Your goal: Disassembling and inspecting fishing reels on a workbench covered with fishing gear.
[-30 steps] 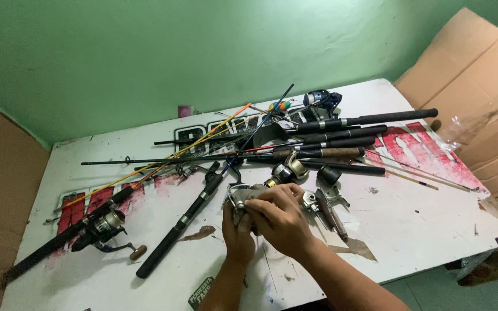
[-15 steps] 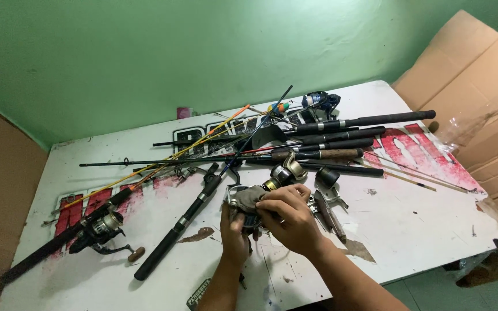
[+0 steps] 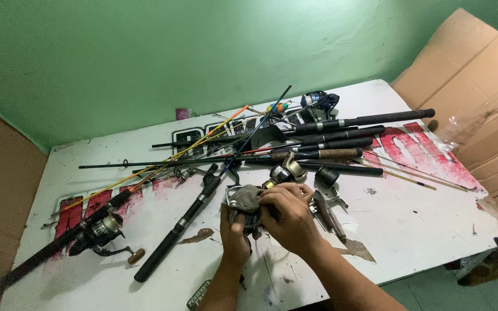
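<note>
L hand [image 3: 234,227] gripping reel [image 3: 248,203] | R hand [image 3: 289,216] curled over reel w/ rag [image 3: 244,197]

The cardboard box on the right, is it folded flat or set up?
Folded flat, it seems: the cardboard box leans as broad, creased panels beside the table, with no enclosed inside showing.

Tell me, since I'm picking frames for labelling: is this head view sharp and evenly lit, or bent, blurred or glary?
Head view: soft even light, faint shadows under the rods; no strong glare on the white table; wide-angle bending at the edges; left hand, right hand and the reel they hold look reasonably sharp.
</note>
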